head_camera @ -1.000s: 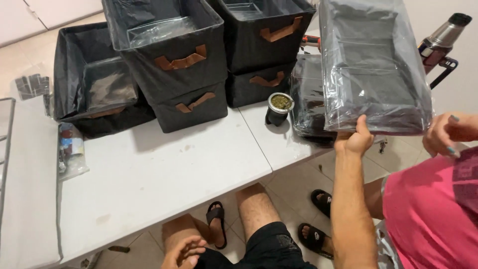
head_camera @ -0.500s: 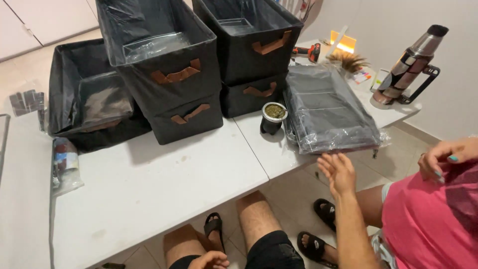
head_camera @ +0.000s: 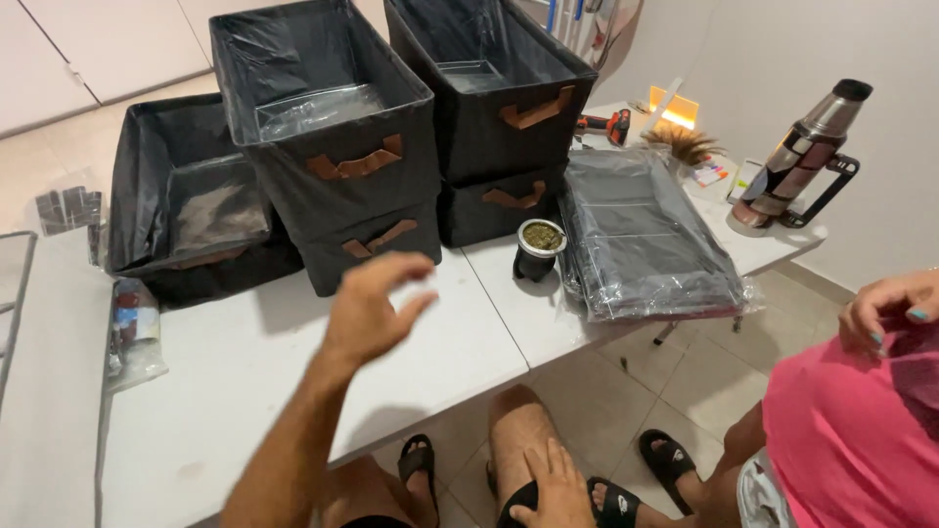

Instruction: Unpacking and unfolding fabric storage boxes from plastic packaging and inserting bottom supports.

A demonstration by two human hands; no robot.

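Note:
My left hand (head_camera: 372, 313) hovers open above the white table (head_camera: 245, 381), fingers spread and curled, holding nothing. It is just in front of a stack of two black fabric bins (head_camera: 333, 176) with brown handles. My right hand (head_camera: 553, 489) lies flat on my thigh below the table edge, holding nothing. A flat stack of folded grey bins in clear plastic (head_camera: 646, 235) lies on the table's right part. A small metal-rimmed cup of green herb (head_camera: 540, 246) stands between that stack and the bins.
A second stack of black bins (head_camera: 499, 108) and a single open bin (head_camera: 186, 205) stand at the back. A steel thermos (head_camera: 797, 156) and a red power tool (head_camera: 606, 124) sit far right. A person in pink (head_camera: 851, 430) sits at my right, one hand (head_camera: 885, 308) raised.
The plastic-wrapped stack was held up, then laid on the table and let go. My right hand dropped to my thigh. My left hand rose from my lap over the table.

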